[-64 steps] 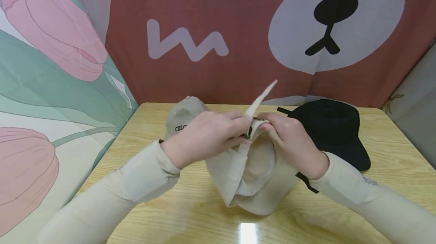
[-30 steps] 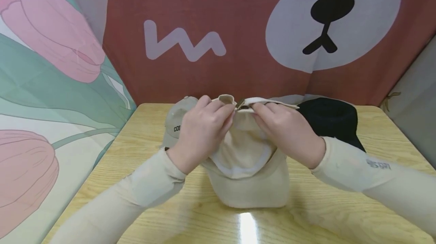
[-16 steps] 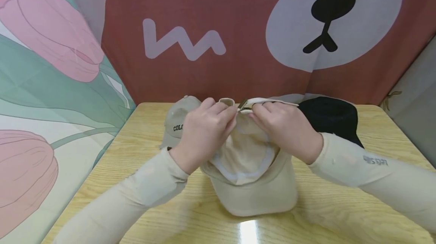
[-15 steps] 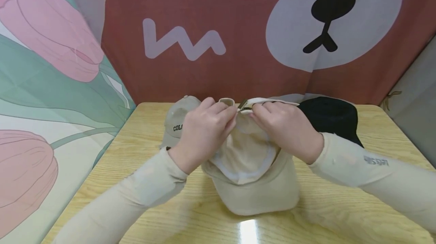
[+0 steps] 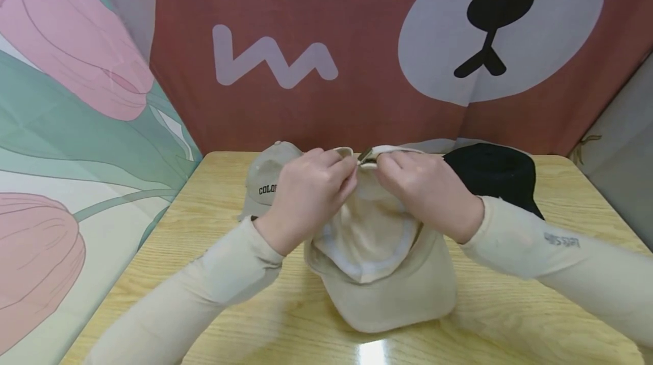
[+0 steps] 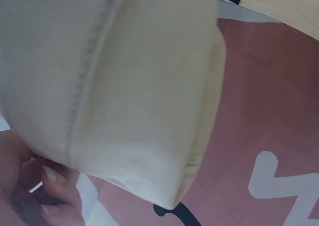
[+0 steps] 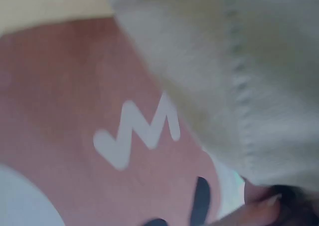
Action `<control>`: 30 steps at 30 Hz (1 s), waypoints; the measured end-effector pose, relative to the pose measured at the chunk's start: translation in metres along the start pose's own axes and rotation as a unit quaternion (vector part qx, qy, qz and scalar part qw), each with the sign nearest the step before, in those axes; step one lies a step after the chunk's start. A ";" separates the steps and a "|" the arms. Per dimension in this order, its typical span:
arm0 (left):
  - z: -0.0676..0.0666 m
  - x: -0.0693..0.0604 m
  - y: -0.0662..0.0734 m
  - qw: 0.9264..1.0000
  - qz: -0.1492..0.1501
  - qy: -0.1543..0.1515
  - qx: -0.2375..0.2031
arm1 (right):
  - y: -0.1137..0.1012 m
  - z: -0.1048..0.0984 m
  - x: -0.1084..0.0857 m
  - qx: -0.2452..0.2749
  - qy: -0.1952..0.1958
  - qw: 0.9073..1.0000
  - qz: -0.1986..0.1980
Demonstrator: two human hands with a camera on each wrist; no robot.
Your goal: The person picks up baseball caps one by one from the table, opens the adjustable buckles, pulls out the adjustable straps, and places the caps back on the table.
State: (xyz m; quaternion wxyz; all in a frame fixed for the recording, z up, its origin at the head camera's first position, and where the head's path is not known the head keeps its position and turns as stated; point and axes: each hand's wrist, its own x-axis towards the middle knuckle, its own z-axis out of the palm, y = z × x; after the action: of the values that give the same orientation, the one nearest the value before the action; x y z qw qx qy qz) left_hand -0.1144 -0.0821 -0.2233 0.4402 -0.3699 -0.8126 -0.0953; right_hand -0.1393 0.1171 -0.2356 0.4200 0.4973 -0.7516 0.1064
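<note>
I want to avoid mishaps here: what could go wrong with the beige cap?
The strap might slip at the buckle if the left hand or right hand eases. The beige cap, held at its back, brim downward, might twist. The right hand overlaps the black hat in the head view and might nudge it.

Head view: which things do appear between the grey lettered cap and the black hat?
In the head view, the left hand, the right hand and the cream cap they grip appear between the grey cap and the black hat.
</note>
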 end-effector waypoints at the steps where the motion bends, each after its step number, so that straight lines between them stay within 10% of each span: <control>1: 0.000 -0.001 0.000 1.000 0.010 0.001 0.005 | 0.001 -0.001 0.000 0.009 -0.006 1.000 0.006; 6: 0.000 -0.004 -0.002 0.998 0.052 0.017 0.026 | 0.004 -0.003 -0.001 0.025 -0.018 0.999 0.014; 14: -0.001 -0.006 -0.002 0.999 0.009 -0.018 -0.031 | 0.001 -0.006 -0.003 -0.012 -0.031 0.999 -0.025; 22: 0.001 -0.010 -0.001 0.999 0.023 -0.002 -0.022 | 0.005 -0.006 -0.003 0.054 -0.027 0.998 0.026; 30: 0.000 -0.008 0.001 0.999 0.000 -0.003 -0.053 | 0.002 -0.011 -0.004 -0.013 -0.031 0.999 -0.021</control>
State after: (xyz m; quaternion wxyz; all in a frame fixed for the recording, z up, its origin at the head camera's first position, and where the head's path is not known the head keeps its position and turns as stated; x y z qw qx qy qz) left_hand -0.1114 -0.0856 -0.2300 0.4178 -0.3931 -0.8076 -0.1368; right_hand -0.1340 0.1270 -0.2311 0.4052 0.5106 -0.7549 0.0721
